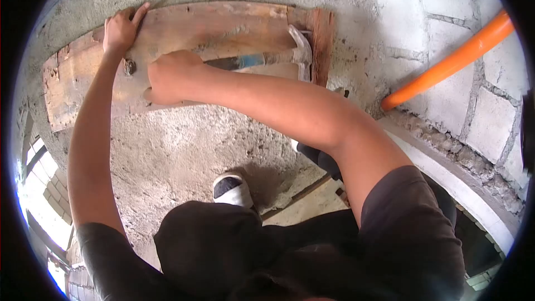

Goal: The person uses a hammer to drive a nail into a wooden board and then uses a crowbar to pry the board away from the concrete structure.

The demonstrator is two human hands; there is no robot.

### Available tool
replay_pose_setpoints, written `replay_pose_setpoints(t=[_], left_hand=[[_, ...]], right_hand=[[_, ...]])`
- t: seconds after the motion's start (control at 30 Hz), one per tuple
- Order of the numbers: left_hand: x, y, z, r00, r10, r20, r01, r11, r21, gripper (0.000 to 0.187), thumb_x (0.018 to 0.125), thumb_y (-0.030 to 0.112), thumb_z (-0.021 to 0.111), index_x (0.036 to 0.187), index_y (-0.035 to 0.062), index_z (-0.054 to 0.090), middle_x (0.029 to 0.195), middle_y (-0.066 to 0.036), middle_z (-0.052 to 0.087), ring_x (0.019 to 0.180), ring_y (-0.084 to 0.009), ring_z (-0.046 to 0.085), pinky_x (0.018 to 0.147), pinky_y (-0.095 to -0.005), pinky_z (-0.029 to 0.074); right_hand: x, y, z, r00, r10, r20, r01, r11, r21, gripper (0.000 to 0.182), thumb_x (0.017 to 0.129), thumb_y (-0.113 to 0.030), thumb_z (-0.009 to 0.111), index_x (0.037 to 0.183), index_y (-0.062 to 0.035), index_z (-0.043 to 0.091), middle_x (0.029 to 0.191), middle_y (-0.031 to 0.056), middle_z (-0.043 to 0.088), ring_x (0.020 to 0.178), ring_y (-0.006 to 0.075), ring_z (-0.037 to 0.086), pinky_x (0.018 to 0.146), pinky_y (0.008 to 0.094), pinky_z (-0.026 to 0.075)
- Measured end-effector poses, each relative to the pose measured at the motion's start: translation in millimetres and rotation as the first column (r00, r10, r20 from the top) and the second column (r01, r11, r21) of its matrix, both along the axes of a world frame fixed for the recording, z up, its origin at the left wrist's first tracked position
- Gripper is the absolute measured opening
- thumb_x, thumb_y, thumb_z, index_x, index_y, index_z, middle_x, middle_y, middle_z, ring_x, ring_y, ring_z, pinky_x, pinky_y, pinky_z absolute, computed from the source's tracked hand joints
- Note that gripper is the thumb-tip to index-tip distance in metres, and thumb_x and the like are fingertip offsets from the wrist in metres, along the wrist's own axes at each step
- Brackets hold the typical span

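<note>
A long, worn wooden board lies across the rough concrete. At its far left edge, my left hand grips the board, thumb stretched out to the right and the other fingers bent at the edge. My right hand is closed in a fist over the board's middle; whatever its fingers hold is hidden. A claw hammer rests on the board's right part, with blue tape round its dark handle. The handle's end disappears behind my right hand and wrist. Near my left wrist, a dark knot marks the wood.
An orange pipe leans at the right against a pale block wall. My slippered foot stands on the concrete floor near the board. A reddish, splintered wood strip is at the board's right end.
</note>
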State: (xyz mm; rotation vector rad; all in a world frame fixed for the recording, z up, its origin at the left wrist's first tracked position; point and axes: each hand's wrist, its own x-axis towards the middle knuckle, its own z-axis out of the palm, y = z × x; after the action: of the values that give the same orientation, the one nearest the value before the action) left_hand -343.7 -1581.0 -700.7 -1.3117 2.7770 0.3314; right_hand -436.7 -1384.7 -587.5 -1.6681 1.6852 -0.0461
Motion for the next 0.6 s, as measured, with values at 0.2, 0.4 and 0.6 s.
replay_pose_setpoints(t=[0.2,0.4,0.6], left_hand=[[5.3,3.6,-6.0,0.993,-0.061,-0.104,0.056,0.997,-0.050,0.069,0.093,0.066,0.039,0.100,0.0049,0.069,0.098,-0.022,0.067,0.098,-0.0358,0.062,0.099,-0.0441,0.037],[8.9,-6.4,-23.4,0.996,-0.083,0.023,0.084,0.993,-0.082,0.073,0.092,0.069,0.038,0.103,0.0040,0.069,0.095,-0.023,0.067,0.096,-0.0373,0.063,0.099,-0.0462,0.040],[1.2,3.8,1.9,0.994,-0.019,-0.107,0.015,0.999,-0.037,0.070,0.092,0.068,0.037,0.103,0.0069,0.069,0.100,-0.019,0.068,0.101,-0.0338,0.062,0.100,-0.0454,0.038]], right_hand=[[2.8,-23.7,3.6,0.960,-0.264,0.094,0.220,0.918,0.328,0.043,0.086,-0.039,0.054,0.096,-0.0002,0.071,0.084,0.0167,0.071,0.074,0.0307,0.070,0.071,0.0452,0.056],[25.2,4.6,0.3,0.966,-0.257,-0.024,0.257,0.966,0.025,0.043,0.087,-0.041,0.053,0.086,-0.0036,0.074,0.085,0.0169,0.072,0.078,0.0297,0.070,0.066,0.0446,0.055],[3.6,-35.8,4.6,0.876,-0.482,-0.036,0.481,0.876,-0.021,0.040,0.084,-0.037,0.054,0.071,-0.0028,0.071,0.069,0.0157,0.069,0.064,0.0311,0.068,0.069,0.0453,0.054]])
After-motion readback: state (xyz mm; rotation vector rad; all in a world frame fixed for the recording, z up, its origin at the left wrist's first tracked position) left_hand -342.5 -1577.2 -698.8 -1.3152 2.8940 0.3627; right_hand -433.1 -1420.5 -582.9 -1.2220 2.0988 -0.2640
